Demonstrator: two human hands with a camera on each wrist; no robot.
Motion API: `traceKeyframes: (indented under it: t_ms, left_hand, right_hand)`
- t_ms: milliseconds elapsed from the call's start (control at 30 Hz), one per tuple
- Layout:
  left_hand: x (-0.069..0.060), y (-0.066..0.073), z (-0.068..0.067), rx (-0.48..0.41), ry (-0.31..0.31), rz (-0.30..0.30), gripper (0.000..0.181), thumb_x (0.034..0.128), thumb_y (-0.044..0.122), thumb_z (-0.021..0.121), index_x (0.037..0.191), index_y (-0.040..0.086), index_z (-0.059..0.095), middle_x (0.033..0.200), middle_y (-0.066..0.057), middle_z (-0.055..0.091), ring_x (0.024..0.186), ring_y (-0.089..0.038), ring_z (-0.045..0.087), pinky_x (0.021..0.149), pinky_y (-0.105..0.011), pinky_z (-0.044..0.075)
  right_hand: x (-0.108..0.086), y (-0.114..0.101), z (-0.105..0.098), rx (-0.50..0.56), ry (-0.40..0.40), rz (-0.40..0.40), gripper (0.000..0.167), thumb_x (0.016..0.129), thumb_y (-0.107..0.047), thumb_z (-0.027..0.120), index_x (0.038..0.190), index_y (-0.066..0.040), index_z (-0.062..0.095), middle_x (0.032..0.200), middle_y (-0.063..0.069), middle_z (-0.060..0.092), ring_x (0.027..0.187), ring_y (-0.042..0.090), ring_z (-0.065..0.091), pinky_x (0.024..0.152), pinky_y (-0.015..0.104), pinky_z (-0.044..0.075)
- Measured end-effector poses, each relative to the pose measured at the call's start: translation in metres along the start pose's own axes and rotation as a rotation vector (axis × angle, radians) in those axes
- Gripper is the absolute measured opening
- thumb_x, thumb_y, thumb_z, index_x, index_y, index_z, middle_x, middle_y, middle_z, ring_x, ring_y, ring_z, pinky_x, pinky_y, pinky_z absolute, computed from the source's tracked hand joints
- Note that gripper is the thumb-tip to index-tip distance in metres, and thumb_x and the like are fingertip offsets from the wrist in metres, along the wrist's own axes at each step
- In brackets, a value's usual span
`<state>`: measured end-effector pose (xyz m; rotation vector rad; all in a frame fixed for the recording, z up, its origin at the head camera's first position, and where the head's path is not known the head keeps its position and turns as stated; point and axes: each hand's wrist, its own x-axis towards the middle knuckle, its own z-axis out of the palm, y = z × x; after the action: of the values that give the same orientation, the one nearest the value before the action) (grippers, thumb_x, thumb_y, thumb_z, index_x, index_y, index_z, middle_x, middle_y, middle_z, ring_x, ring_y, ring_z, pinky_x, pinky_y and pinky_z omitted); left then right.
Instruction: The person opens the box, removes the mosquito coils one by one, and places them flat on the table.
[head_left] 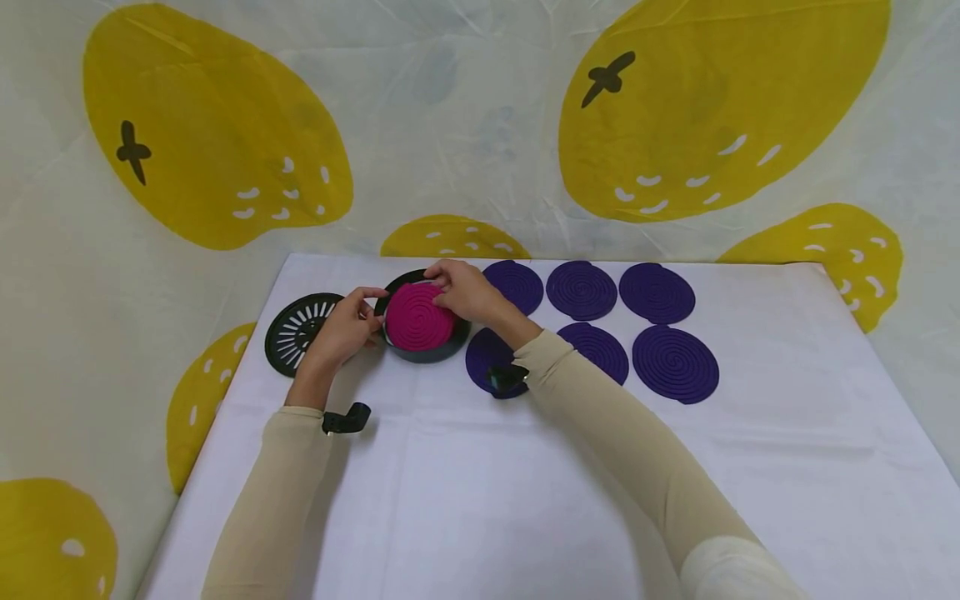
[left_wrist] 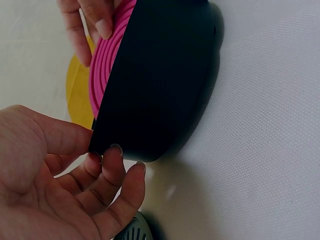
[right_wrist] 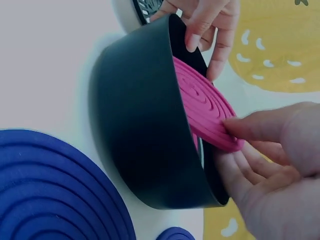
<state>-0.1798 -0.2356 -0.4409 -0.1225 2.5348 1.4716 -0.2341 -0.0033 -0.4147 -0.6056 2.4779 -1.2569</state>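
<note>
A pink spiral mosquito coil [head_left: 420, 317] lies tilted at the mouth of a round dark tin [head_left: 426, 356], one edge down inside and the other raised. My right hand [head_left: 467, 292] pinches the raised edge between thumb and fingers, as the right wrist view shows at the coil [right_wrist: 205, 100]. On the opposite side, my left hand [head_left: 348, 327] holds the rim of the tin [left_wrist: 155, 80], thumb at the rim and fingertips against the outer wall. What lies under the coil is mostly hidden.
A round slotted dark lid [head_left: 281, 342] lies left of the tin, partly behind the left hand. Several purple coils [head_left: 581, 290] lie in two rows to the right, one coil [head_left: 483, 354] partly under the right wrist. A patterned curtain [head_left: 465, 167] hangs behind the white table [head_left: 465, 500].
</note>
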Motion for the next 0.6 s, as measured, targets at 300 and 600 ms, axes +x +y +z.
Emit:
traceKeyframes:
  t_ms: [300,600]
  left_hand:
    - [0.000,-0.002,0.000,0.001,-0.002,0.008,0.046,0.1001,0.002,0.056,0.144,0.013,0.049,0.093,-0.011,0.043,0.080,-0.024,0.053,0.067,-0.037,0.056]
    - [0.000,-0.002,0.002,0.006,0.002,-0.012,0.046,0.1013,0.003,0.054,0.146,0.014,0.048,0.095,-0.011,0.043,0.083,-0.026,0.052,0.071,-0.039,0.057]
  right_hand:
    - [-0.002,0.006,-0.005,0.084,-0.037,0.017,0.039,0.092,-0.003,0.073,0.130,-0.008,0.065,0.104,0.010,0.065,0.074,0.019,0.062,0.070,0.033,0.058]
    - [-0.002,0.011,-0.007,0.263,0.041,0.039,0.039,0.091,0.002,0.072,0.128,-0.006,0.066,0.105,0.012,0.064,0.078,0.017,0.062,0.070,0.032,0.059]
